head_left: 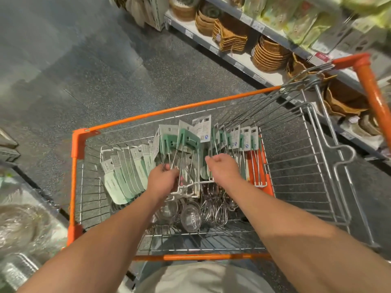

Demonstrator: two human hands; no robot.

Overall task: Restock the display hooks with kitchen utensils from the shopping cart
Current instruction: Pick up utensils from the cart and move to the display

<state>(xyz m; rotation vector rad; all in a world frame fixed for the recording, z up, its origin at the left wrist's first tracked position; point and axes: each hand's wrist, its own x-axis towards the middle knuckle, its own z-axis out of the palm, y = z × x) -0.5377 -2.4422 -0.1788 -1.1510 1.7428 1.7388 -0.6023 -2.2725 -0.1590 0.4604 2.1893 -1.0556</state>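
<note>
Head view: utensil stock in cart, both hands inside

Shopping cart (118,122): wire basket with orange rim, standing in an aisle; bare grey floor (95,66) lies open beyond its far edge and left side.
Carded utensils (179,142): green-backed packs with wire handles, stacked upright along the cart's far edge, a second batch (243,138) toward the far right corner. Pale green packs (124,174) lean in a row by the left edge. Loose strainers and whisks (203,212) lie on the cart bottom near the near edge.
Left hand (164,179): fingers curled round the wire handles of the middle carded utensils.
Right hand (223,168): fingers curled down among the packs just beside them; whether it holds one cannot be told.
Store shelf (239,58): close along the cart's right side, carrying stacked wicker baskets (268,53)
</note>
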